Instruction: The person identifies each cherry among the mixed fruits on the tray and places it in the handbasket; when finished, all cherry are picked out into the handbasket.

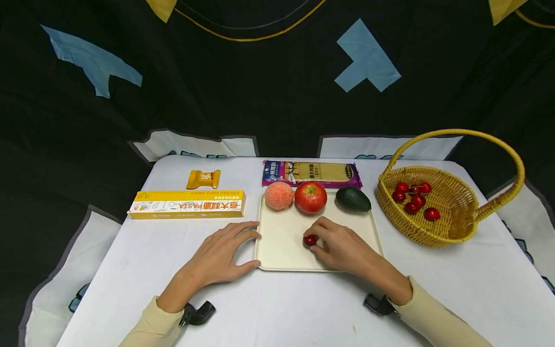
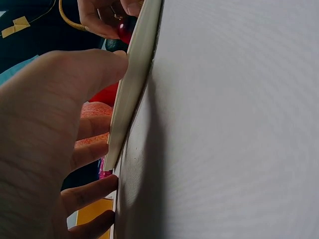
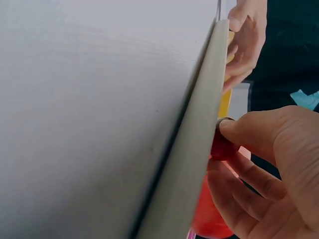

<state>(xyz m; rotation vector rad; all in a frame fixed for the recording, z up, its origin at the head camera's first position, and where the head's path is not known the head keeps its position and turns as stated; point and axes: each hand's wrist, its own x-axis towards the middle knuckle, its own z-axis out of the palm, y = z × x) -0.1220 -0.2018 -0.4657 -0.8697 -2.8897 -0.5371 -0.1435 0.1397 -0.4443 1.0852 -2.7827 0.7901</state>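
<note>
Low over the cream tray, my right hand pinches a dark red cherry between thumb and fingers. The right wrist view shows the cherry at the thumb's tip, by the tray's edge. My left hand lies at the tray's left side, its fingers spread and thumb tip touching the rim. Along the tray's back part sit a pinkish-orange round fruit, a red apple and a dark green avocado.
On the right stands a yellow wicker basket with a tall handle, several cherries inside. Behind the tray lies a purple-and-tan pasta packet. To the left are a yellow pasta box and a small yellow packet.
</note>
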